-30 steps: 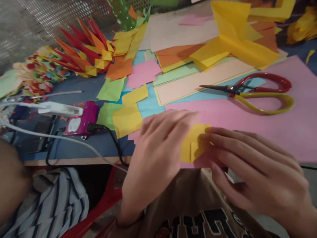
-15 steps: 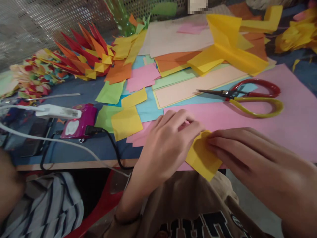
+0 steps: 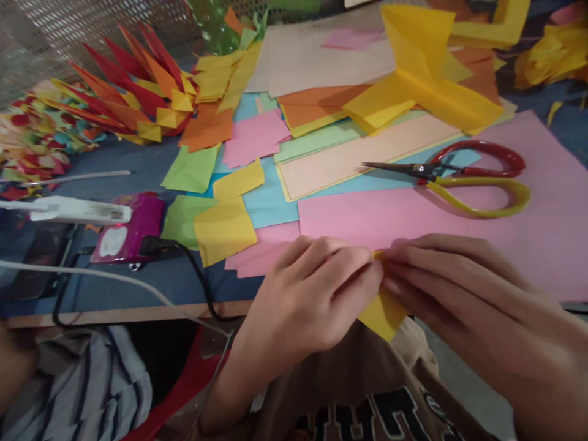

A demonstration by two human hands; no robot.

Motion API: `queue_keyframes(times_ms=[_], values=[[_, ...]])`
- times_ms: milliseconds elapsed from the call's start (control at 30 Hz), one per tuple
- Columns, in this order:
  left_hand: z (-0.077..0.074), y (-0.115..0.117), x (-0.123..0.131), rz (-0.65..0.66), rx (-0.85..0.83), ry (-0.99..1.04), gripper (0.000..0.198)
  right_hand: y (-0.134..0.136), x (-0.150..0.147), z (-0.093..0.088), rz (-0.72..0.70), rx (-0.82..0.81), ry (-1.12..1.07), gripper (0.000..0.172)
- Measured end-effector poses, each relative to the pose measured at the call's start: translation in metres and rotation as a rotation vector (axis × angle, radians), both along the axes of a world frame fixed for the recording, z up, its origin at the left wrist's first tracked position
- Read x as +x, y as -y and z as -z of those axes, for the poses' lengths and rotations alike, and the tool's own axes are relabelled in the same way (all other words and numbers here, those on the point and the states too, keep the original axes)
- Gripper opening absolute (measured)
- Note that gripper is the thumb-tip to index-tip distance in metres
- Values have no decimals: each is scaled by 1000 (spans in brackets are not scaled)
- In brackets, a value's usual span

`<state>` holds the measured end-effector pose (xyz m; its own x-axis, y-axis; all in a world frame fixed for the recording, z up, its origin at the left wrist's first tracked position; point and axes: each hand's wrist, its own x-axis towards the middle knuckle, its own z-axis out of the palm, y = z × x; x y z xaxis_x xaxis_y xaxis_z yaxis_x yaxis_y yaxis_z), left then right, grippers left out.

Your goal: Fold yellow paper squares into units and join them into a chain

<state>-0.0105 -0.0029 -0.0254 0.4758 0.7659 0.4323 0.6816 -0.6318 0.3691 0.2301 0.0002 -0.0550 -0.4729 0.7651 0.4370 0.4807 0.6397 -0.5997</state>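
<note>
Clock positions are read from the small folded yellow paper [image 3: 386, 315], which lies between the two hands at the near edge of the bench [image 3: 133, 293], its lower corner pointing to 6 o'clock against a brown lettered shirt [image 3: 367, 373]; the left hand [image 3: 316, 294], at 9 o'clock, pinches the paper's upper part, its grip closed with the thumb along the near side; the right hand [image 3: 463, 285], at 3 o'clock, grasps the same upper part, its grip closed with the fingers nearly straight; the fingertips of the two hands meet or nearly meet, and the folds beneath them are hidden.

At 1 o'clock, scissors with one red and one yellow handle [image 3: 443, 181] lie across a large pink paper sheet [image 3: 551, 214], blades toward 9 o'clock; at 12 o'clock, a long peach paper strip [image 3: 362, 156], and beyond it a large yellow paper with folded wings [image 3: 425, 82]; at 10 o'clock, a flat yellow paper square [image 3: 225, 231] and, farther out, a spiky red, orange and yellow paper construction [image 3: 138, 92]; between 9 and 10 o'clock, a magenta plastic box [image 3: 147, 223] with a white plug and a black cable; near 9 o'clock, another person's striped sleeve [image 3: 92, 380].
</note>
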Motion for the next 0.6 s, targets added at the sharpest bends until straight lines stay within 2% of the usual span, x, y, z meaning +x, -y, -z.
queue_keyframes(times_ms=[100,233,333,500,600], values=[[1,2,0,5,-16,30,12,0,-1,-2,18,111,82,56],[5,6,-5,55,-39,16,20,2,-1,-1,46,27,53,65],[7,11,-10,43,-26,-58,28,4,2,0,35,23,20,71],[8,15,-13,36,6,-91,34,6,9,3,28,30,94,48],[9,16,-12,33,31,-130,34,6,10,2,-5,133,209,45]])
